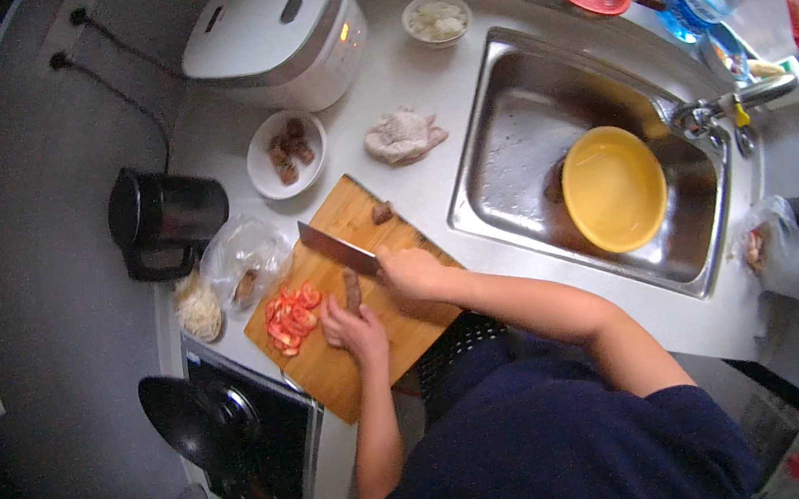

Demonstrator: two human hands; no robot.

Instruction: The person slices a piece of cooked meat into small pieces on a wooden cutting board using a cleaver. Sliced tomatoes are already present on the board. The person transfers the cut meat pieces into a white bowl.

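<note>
My right hand grips the handle of a cleaver-like kitchen knife, whose broad blade extends to the upper left over a wooden cutting board. Close below the blade, my left hand has its fingers against a brown strip of what looks like meat. Sliced tomatoes lie in a pile just left of that hand. A small brown piece rests near the board's upper right edge. Beyond the board, a white bowl holds brown chunks. A crumpled, damp cloth is on the counter.
Left of the board are a clear plastic bag, pale shredded food and a black kettle. A rice cooker and bowl of white food stand behind. At right, a steel sink holds a yellow basin.
</note>
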